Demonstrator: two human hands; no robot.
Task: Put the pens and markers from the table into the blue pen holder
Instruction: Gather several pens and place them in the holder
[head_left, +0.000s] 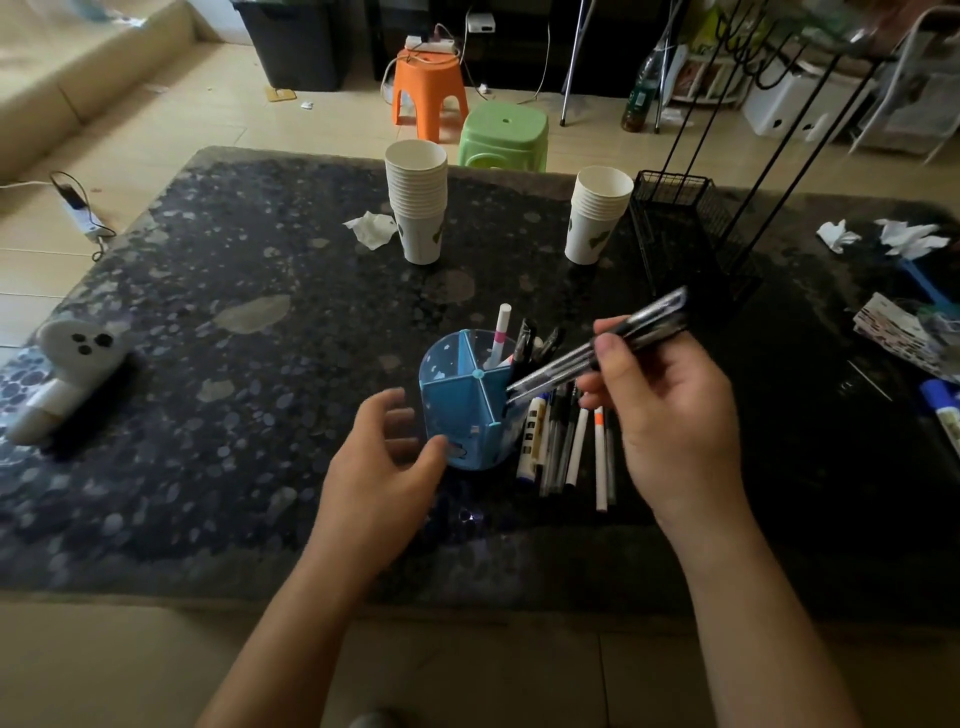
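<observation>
Blue pen holder (462, 415), seemingly translucent, partitioned.

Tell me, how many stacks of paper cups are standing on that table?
2. The taller stack stands at the far edge of the dark table, beside a crumpled tissue. The shorter stack stands to its right, beside the black wire basket. None seems hidden.

The right hand (670, 415) grips a bundle of dark pens (597, 353), tips angled down at the blue pen holder (467, 410). The left hand (384, 467) cups the holder's side with fingers spread. More pens (571, 447) lie on the table (208, 312) just beside it.
</observation>
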